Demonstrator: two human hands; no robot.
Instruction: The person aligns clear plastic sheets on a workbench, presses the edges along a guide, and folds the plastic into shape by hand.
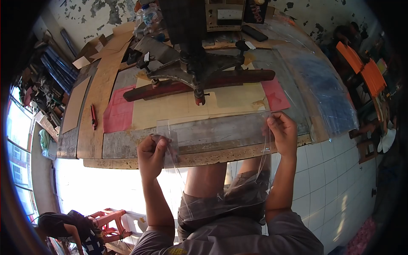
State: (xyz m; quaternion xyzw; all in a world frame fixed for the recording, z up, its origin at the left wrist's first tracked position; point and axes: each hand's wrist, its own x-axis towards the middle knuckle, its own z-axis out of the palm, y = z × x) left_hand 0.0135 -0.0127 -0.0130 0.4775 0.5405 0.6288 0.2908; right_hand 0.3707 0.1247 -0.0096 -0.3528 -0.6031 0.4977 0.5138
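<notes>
A clear plastic sheet (225, 206) is stretched between my hands at the table's front edge and sags toward my lap. My left hand (152, 155) is closed on its left side, thumb over curled fingers. Higher up at the right, my right hand (282, 131) pinches the other side. Just beyond the sheet, a yellow sheet (170, 111) lies on the tabletop, with pink pieces (119, 109) at both ends. Above them is the dark bar (250, 79) of a press machine (193, 63), apart from both hands.
A red cutter (93, 117) lies on the left of the table. Clear plastic sheets (325, 100) cover the right side. Behind the press stand a meter box (225, 17) and a black phone-like object (255, 32). Other people (63, 225) are at lower left and right.
</notes>
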